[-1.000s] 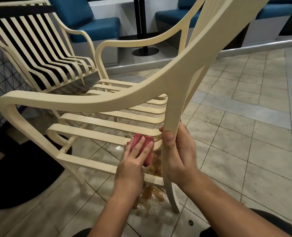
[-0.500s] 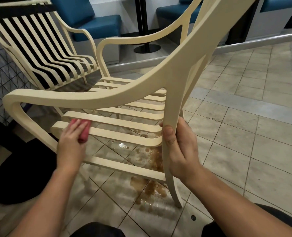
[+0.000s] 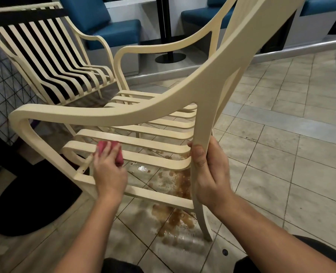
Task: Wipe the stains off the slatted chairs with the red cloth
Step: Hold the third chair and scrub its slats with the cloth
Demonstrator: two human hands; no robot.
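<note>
Cream slatted chairs, red cloth, blue seats, brown-stained beige tiles

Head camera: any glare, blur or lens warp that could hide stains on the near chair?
Head view: soft, even light on the chair; a small bright glint beside the brown spill; the red cloth under the left hand looks slightly smeared; the floor tiles bow towards the edges.
</note>
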